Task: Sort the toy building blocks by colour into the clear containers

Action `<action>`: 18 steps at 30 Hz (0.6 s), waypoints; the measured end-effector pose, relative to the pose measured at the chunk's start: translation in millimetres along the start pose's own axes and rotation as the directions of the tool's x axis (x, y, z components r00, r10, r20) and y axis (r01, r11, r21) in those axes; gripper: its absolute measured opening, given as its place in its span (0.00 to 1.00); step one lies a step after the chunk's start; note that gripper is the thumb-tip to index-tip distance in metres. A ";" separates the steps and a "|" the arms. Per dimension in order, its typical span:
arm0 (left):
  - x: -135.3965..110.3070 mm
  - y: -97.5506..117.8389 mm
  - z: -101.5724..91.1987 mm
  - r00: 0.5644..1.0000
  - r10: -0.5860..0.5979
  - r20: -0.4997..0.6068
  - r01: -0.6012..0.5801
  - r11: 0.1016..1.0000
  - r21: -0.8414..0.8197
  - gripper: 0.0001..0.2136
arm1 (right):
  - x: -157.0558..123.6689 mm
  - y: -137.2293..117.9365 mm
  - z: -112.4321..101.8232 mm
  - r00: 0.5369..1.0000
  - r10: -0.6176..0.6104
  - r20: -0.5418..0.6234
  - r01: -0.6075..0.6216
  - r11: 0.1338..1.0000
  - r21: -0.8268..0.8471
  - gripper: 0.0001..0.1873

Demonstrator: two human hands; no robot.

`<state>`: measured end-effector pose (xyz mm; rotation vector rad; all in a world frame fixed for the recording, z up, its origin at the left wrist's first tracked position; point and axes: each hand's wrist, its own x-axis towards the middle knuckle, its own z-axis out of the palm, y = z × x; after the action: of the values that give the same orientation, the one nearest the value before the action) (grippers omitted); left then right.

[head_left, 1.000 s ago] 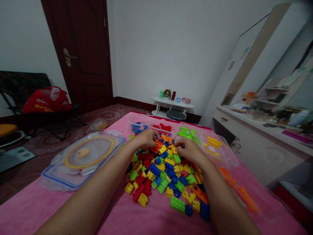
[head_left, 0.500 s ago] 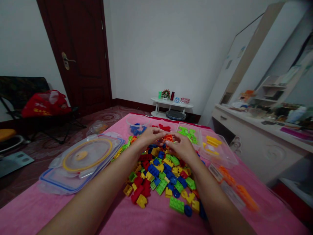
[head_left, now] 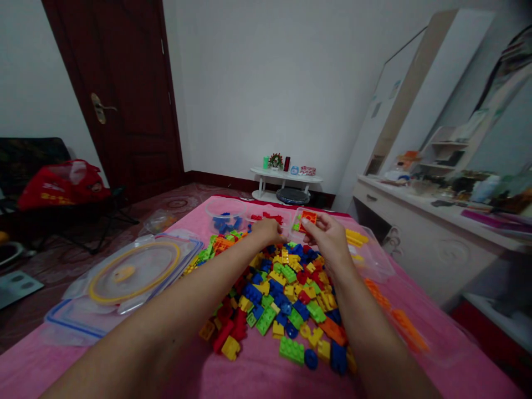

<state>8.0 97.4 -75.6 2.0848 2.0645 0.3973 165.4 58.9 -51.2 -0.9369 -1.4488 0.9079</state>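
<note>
Above the brick pile's [head_left: 286,288] far edge, the right hand [head_left: 334,241] clamps its fingers on an orange brick [head_left: 308,220], the left hand's [head_left: 268,230] fingertips hidden from me: a picking-out step, I'd judge, next calling for a steady pinch.

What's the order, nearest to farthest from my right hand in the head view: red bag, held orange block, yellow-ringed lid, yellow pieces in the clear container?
1. Orange block: held in your right hand.
2. Yellow pieces: in the clear container, right of that hand.
3. Yellow-ringed lid: left side of the pink cloth.
4. Red bag: far left, beyond the cloth.
</note>
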 end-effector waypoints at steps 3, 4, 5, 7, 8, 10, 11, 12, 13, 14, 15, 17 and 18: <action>-2.4 6.8 6.6 1.000 0.013 -0.026 -0.013 1.000 0.010 0.21 | 0.2 1.9 1.1 1.000 -0.015 0.005 0.015 1.000 -0.012 0.20; -2.4 7.2 9.3 0.999 0.028 -0.045 -0.029 1.000 -0.012 0.19 | 0.3 2.7 1.3 1.000 -0.014 0.007 0.014 1.000 -0.015 0.20; -2.1 6.6 11.9 0.997 0.041 -0.064 -0.044 0.998 -0.039 0.17 | 0.4 3.5 1.3 1.000 -0.013 0.011 0.013 1.000 -0.017 0.21; -1.6 2.8 16.0 0.994 0.054 -0.092 -0.062 0.994 -0.088 0.14 | 0.5 5.2 1.0 1.000 -0.008 0.013 0.008 1.000 -0.020 0.21; -1.6 -0.1 17.1 0.993 0.057 -0.102 -0.068 0.992 -0.108 0.13 | 0.6 6.3 0.8 1.000 -0.003 0.014 0.004 1.000 -0.020 0.20; -3.0 -7.3 17.3 0.991 0.056 -0.124 -0.076 0.984 -0.162 0.10 | 0.7 8.8 0.4 1.000 0.010 0.018 -0.010 1.000 -0.013 0.20; -4.4 -11.3 16.5 0.990 0.050 -0.134 -0.076 0.978 -0.193 0.09 | 0.8 10.3 0.4 1.000 0.020 0.023 -0.020 1.000 -0.006 0.19; -6.1 -15.4 15.2 0.989 0.041 -0.143 -0.073 0.972 -0.225 0.09 | 0.9 12.0 0.6 0.999 0.031 0.028 -0.031 1.000 0.002 0.19; -7.9 -19.2 13.9 0.988 0.030 -0.151 -0.068 0.965 -0.254 0.10 | 1.1 13.8 1.0 0.999 0.043 0.031 -0.043 0.999 0.008 0.18; -9.7 -22.6 12.6 0.987 0.017 -0.160 -0.062 0.958 -0.279 0.11 | 1.1 15.5 1.6 0.998 0.056 0.032 -0.056 0.998 0.012 0.18; -11.1 -25.5 11.6 0.985 0.006 -0.170 -0.057 0.953 -0.299 0.12 | 1.1 17.1 2.4 0.997 0.070 0.033 -0.070 0.997 0.012 0.18; -12.5 -28.8 10.9 0.979 -0.005 -0.202 -0.062 0.944 -0.324 0.13 | 0.8 19.4 4.3 0.995 0.091 0.035 -0.091 0.996 0.011 0.17; -12.4 -29.0 11.4 0.976 0.005 -0.220 -0.078 0.942 -0.325 0.14 | 0.5 19.9 5.3 0.995 0.096 0.038 -0.096 0.995 0.011 0.17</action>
<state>-16.0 86.3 -96.3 1.9539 1.8984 0.9473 161.2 66.9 -69.7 -0.9920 -1.4378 1.0085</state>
